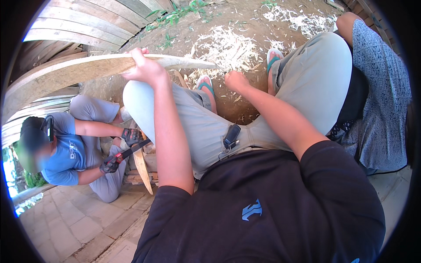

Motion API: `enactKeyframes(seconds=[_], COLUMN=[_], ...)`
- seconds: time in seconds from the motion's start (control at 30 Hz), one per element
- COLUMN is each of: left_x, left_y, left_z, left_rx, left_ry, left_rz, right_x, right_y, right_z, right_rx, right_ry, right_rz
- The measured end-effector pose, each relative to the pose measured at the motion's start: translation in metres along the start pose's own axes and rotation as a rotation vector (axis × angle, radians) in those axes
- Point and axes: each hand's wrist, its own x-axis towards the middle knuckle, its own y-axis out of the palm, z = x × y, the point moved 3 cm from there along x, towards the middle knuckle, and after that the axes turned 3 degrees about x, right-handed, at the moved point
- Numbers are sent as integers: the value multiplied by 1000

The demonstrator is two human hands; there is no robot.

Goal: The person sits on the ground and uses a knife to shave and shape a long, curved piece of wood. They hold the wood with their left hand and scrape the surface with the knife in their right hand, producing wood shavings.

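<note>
A long, pale strip of wood (70,72), seemingly bamboo, runs from the left edge of the view across my left knee and narrows to a point between my feet. My left hand (147,68) is closed around it, thumb over the top edge. Near the strip's thin end, my right hand (237,82) is curled into a fist. A small dark bit shows between that fist and the strip's tip, too small to name, and what the fingers hold is hidden.
At the left sits a co-worker in a blue shirt (66,151), whose gloved hands hold a dark blade (133,149) by a pale pointed piece of wood (142,171). Wood shavings (226,46) cover the dirt ahead. Someone in patterned cloth (381,96) is close at right.
</note>
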Motion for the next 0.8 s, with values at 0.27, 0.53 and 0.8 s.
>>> enactKeyframes(seconds=[0.27,0.53,0.8], left_x=[-2,-4,-3], left_y=[3,9,5], left_z=[1,-1,-1], left_rx=[-3,11,-5], left_ry=[-109,-40,-77], left_rz=[-103,-14,-24], right_x=[-4,6,10], right_y=[-13,5,10], right_z=[28,-16,8], right_rx=[599,-255,109], right_ry=[166,-293,-77], right_rz=[272,61,187])
